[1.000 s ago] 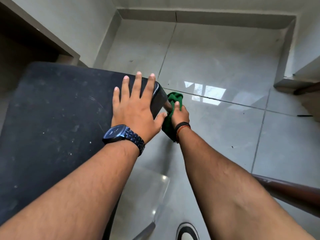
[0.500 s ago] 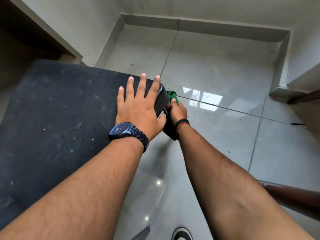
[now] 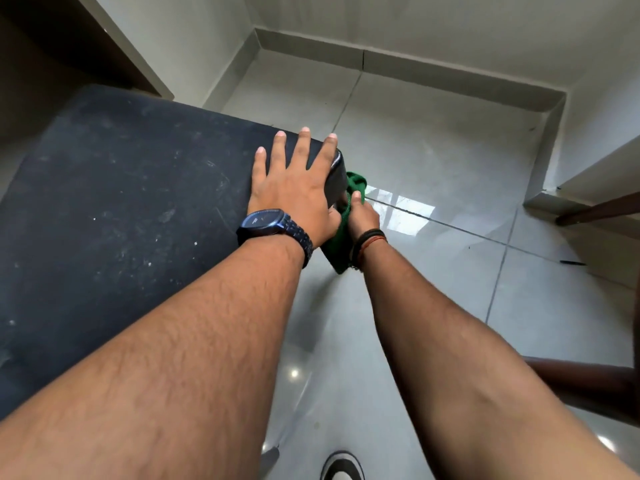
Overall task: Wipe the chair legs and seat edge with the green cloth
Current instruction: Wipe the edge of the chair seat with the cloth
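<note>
The chair's dark, dusty seat (image 3: pixel 121 216) fills the left of the head view. My left hand (image 3: pixel 294 185) lies flat on its far right corner, fingers spread, holding nothing. Just below that corner my right hand (image 3: pixel 362 216) grips the green cloth (image 3: pixel 355 183), which is wrapped around the chair leg under the seat edge. The leg itself is almost wholly hidden by the cloth and my hands. A tail of the cloth hangs down beside my right wrist.
Glossy grey floor tiles (image 3: pixel 433 161) spread to the right and ahead, ending at a skirting (image 3: pixel 450 77) and walls. A dark wooden leg (image 3: pixel 599 209) stands at the right, another wooden bar (image 3: pixel 588 382) at lower right. My shoe (image 3: pixel 343 467) is at the bottom.
My right hand with the cloth has shifted along the leg near the seat corner, first up close under it, now slightly lower. My left hand stays flat on the seat.
</note>
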Tool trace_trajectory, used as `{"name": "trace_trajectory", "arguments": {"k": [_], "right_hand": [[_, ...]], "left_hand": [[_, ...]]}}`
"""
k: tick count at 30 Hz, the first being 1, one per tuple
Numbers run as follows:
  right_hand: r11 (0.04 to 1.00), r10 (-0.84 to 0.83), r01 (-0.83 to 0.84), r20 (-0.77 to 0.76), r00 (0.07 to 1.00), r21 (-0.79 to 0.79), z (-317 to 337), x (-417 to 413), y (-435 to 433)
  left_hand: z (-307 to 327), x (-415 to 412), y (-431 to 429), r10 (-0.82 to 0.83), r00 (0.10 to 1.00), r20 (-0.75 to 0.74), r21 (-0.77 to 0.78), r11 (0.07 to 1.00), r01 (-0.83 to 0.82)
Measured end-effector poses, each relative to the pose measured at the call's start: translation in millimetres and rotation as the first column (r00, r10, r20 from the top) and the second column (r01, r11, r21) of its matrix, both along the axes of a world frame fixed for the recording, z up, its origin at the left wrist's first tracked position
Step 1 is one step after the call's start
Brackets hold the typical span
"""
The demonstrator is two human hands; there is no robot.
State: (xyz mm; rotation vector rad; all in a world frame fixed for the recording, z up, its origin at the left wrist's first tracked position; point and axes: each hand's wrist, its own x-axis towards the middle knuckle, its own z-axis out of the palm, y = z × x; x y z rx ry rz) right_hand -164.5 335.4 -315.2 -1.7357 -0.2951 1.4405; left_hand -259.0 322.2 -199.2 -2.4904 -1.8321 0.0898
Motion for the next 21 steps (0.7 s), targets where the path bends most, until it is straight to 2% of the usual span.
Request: {"name": "trace_trajectory", "arguments": {"k": [1, 3, 4, 5, 7, 9, 11, 12, 14, 17, 19, 21], "right_hand": [[0.99, -0.095, 0.1, -0.054, 0.994, 0.095, 5.5, -3.1, 0.5], [0.908, -0.271, 0.306, -0.156, 0.95, 0.287, 11.7, -14.7, -1.0], [0.876, -0.3, 0.339, -0.163, 0.94, 0.342, 10.9, -21.7, -3.1], [0.871, -0.297, 0.322, -0.124, 0.947, 0.37, 7.2, -27.4, -6.3], [0.916, -0.255, 0.25, -0.024, 0.967, 0.314, -7.6, -33.9, -14.5], [0.98, -0.156, 0.148, 0.054, 0.986, 0.132, -24.8, -33.4, -17.0], [0.999, -0.022, 0.025, 0.068, 0.997, -0.035, -33.6, -24.0, -14.9], [0.999, -0.026, 0.027, 0.051, 0.998, -0.019, -33.0, -19.8, -12.7], [0.983, -0.128, 0.116, 0.075, 0.989, 0.144, -24.3, -21.3, -7.7], [0.91, -0.239, 0.124, 0.253, 0.937, 0.397, -4.9, -37.9, -10.2], [0.9, -0.23, 0.09, 0.289, 0.929, 0.426, -4.6, -42.1, -13.9], [0.933, -0.161, 0.061, 0.259, 0.952, 0.355, -14.1, -37.5, -17.2]], "left_hand": [[0.4, 0.1, -0.1, 0.001, 1.0, 0.003, -0.002, 1.0, -0.001], [0.1, -0.2, 0.3, 0.002, 1.0, 0.012, 0.005, 1.0, -0.002], [0.5, -1.5, 0.1, 0.003, 1.0, 0.009, 0.009, 1.0, -0.003], [0.4, -2.0, -0.5, 0.003, 1.0, 0.009, 0.011, 1.0, -0.004], [0.2, -2.3, 0.1, -0.003, 1.0, 0.008, 0.015, 1.0, 0.003], [0.7, -2.1, 0.9, -0.01, 1.0, 0.002, 0.012, 1.0, 0.01], [0.0, -1.4, 1.4, -0.011, 1.0, -0.003, 0.008, 1.0, 0.011], [-0.1, -1.5, 1.2, -0.01, 1.0, -0.006, 0.006, 1.0, 0.01], [0.8, -1.7, 1.2, -0.013, 1.0, 0.003, 0.013, 1.0, 0.013], [4.7, -1.8, 0.5, -0.005, 0.999, 0.036, 0.024, 1.0, 0.005], [2.6, -3.8, 0.1, -0.016, 0.999, 0.03, 0.036, 0.999, 0.015], [-0.6, -4.3, 2.2, -0.031, 0.999, 0.013, 0.035, 0.999, 0.031]]}}
